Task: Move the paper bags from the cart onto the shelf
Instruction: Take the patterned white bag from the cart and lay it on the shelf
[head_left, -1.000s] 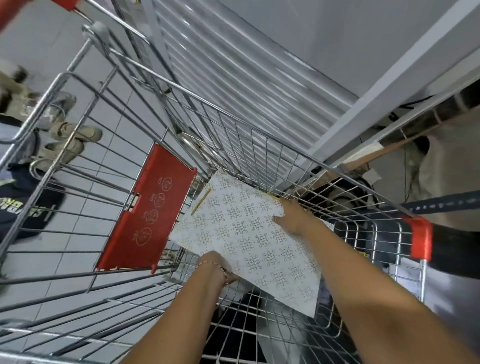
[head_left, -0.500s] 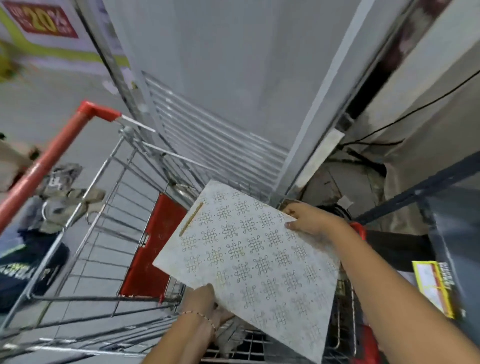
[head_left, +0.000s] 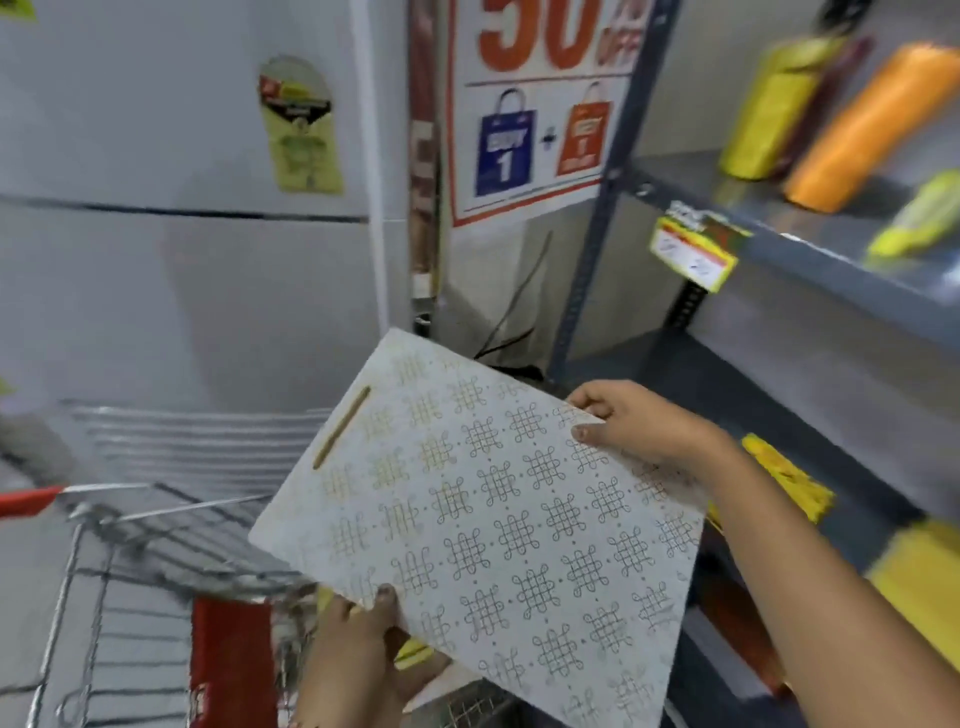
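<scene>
Since the earlier frame the flat white paper bag with a grey knot pattern (head_left: 498, 514) has come up out of the silver wire cart (head_left: 156, 561) and swung toward the grey metal shelf (head_left: 810, 270), now held in the air between them. The left hand (head_left: 358, 654) pinches its lower edge; the right hand (head_left: 634, 421) grips the upper right corner. It looks light, thin and easily creased, so holding two opposite edges should keep it flat.
</scene>
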